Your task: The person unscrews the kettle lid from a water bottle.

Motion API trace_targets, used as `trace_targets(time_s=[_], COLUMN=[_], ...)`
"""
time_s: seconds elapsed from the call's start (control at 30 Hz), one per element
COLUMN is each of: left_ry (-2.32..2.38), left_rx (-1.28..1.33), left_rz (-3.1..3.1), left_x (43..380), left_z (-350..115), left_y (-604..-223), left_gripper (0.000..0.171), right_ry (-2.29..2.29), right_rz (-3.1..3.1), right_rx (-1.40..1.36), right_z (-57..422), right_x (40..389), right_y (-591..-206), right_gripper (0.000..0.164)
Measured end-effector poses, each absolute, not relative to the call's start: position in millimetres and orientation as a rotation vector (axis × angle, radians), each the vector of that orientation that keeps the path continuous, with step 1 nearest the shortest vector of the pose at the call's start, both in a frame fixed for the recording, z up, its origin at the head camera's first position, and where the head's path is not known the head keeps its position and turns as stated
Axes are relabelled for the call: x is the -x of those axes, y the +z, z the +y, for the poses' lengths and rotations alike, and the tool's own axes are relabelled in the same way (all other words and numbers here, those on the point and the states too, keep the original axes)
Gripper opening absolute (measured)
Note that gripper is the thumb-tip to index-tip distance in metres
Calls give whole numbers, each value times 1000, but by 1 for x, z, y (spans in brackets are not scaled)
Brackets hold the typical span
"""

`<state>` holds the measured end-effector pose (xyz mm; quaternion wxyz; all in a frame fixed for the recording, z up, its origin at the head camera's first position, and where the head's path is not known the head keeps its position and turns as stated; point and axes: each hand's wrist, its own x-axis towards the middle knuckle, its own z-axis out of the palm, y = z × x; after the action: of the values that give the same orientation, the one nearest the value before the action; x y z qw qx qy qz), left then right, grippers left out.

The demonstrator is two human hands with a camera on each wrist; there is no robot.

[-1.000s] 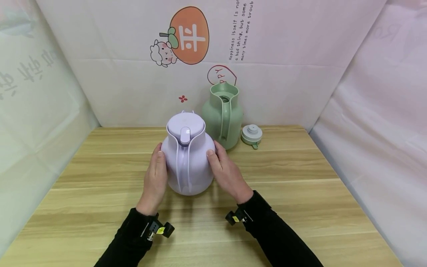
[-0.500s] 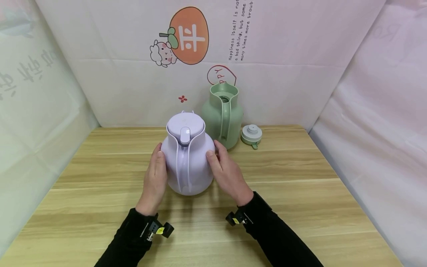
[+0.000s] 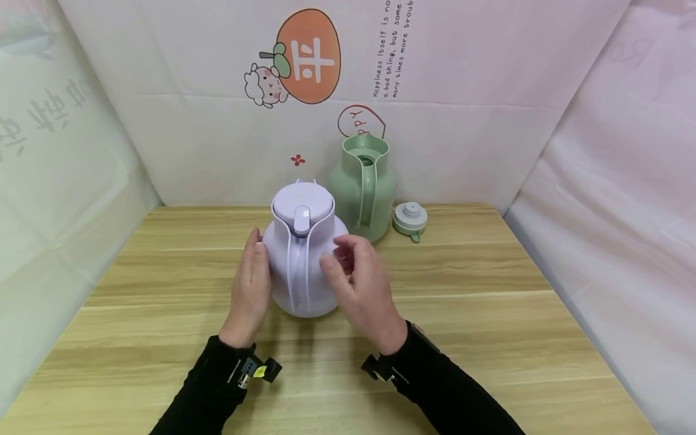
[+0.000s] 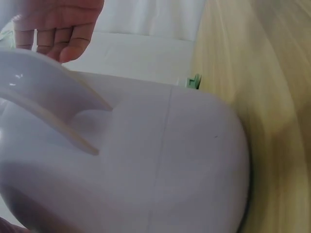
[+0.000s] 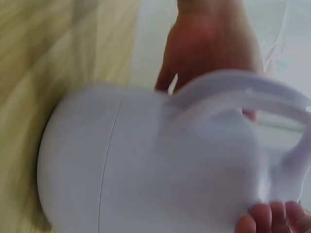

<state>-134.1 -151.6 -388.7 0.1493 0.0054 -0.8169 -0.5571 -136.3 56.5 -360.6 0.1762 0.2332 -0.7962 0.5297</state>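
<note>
A lavender thermos jug with its lid on stands upright on the wooden table, its handle towards me. My left hand rests along the jug's left side with straight fingers. Beside the jug's right side is my right hand, its fingers loosely bent and holding nothing. In the left wrist view, the right hand shows beyond the jug's handle. The right wrist view has the left hand behind the jug and the right fingertips at the lower right.
Behind the lavender jug, to its right, stands a green thermos jug with an uncovered mouth. A grey-green stopper lies on the table to its right. A printed white cloth hangs behind and at both sides.
My right hand has come away from the lavender jug's right side and moved left and towards me, its fingers bending. The left hand and the jug have hardly moved.
</note>
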Motion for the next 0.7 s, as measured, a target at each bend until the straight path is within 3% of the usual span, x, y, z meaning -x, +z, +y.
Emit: trace_targets(time_s=[0.5, 0.7], left_ry=[-1623, -1629], left_rx=[85, 90], left_rz=[-2290, -2289], left_x=[136, 137], left_z=[-152, -151], left_y=[-381, -383], left_gripper=[66, 66], right_ry=[1753, 1846], right_rz=[-2257, -2222], right_rx=[-802, -815], right_z=[26, 16], right_x=[113, 110], right_y=[-359, -363], right_gripper=[45, 37])
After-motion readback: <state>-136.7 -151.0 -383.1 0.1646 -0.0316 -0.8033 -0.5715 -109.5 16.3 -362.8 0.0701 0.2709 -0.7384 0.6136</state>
